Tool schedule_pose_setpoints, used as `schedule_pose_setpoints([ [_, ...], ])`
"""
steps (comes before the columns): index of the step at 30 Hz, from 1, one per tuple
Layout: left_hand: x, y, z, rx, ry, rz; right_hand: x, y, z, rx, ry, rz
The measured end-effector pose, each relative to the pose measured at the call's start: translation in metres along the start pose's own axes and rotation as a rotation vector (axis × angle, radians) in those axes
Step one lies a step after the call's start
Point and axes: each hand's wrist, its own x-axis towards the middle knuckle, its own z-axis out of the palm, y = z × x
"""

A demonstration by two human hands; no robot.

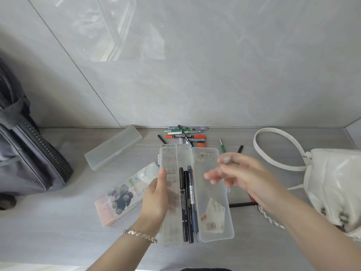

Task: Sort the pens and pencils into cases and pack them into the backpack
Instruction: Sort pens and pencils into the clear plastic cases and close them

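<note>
Left hand: the left hand [156, 194] grips the open case [170, 159] at its left edge, thumb on top and fingers under the clear plastic.
Pens in case: three dark pens [187, 204] lie side by side in the tray, close to the hinge; the lid [213, 173] lies flat to the right.
Right hand: the right hand [244, 175] is above the lid and blurred. The fingers look loosely spread, but a dark smear is at one fingertip, so I cannot tell if it pinches something.
Beside the case: a printed case [121, 198] lies just left of the left hand; a black pencil [240, 204] lies under the right forearm.
Further: a frosted case [113, 147] is closed and lies apart on the table [58, 231]; a green pen [221, 145] lies alone.
At the wall: the loose pens [185, 133] are in a crossed pile.
Sides: the backpack [29, 153] stands far left, a white bag [336, 182] far right.
Stage: I judge the sorting is early, with most pens outside.
Risk: the case is held on one side only, so a push on the lid may tip it and the three pens may roll out. A reach to the pile may also scatter it.
</note>
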Motion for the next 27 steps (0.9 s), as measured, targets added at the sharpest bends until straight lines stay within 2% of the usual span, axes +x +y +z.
schedule_pose_setpoints([
  [2, 0.000, 0.001, 0.000, 0.003, 0.002, 0.010, 0.002, 0.007, 0.005, -0.066, 0.060, 0.044],
  [4, -0.001, 0.002, 0.001, 0.005, 0.009, 0.020, 0.005, 0.011, 0.013, -0.156, 0.081, 0.013],
  [8, -0.004, 0.004, 0.005, -0.003, -0.009, 0.043, 0.009, 0.020, 0.027, -0.397, 0.046, -0.062],
  [12, -0.009, 0.002, 0.007, -0.030, -0.032, 0.072, 0.013, 0.034, 0.037, -0.550, 0.180, 0.006],
  [16, -0.012, 0.000, 0.007, -0.043, -0.044, 0.068, 0.005, 0.044, 0.053, -0.930, 0.325, -0.140],
  [18, -0.014, 0.000, 0.008, -0.063, -0.054, 0.045, 0.005, 0.046, 0.054, -1.001, 0.381, -0.204],
  [22, -0.016, 0.000, 0.009, -0.052, -0.035, 0.078, 0.013, 0.047, 0.048, -1.097, 0.340, -0.361],
  [25, -0.020, 0.003, 0.011, -0.018, -0.045, 0.090, 0.016, 0.053, 0.051, -1.150, 0.257, -0.321],
  [27, -0.021, 0.003, 0.010, -0.015, -0.037, 0.090, 0.018, 0.059, 0.053, -1.130, 0.282, -0.312],
])
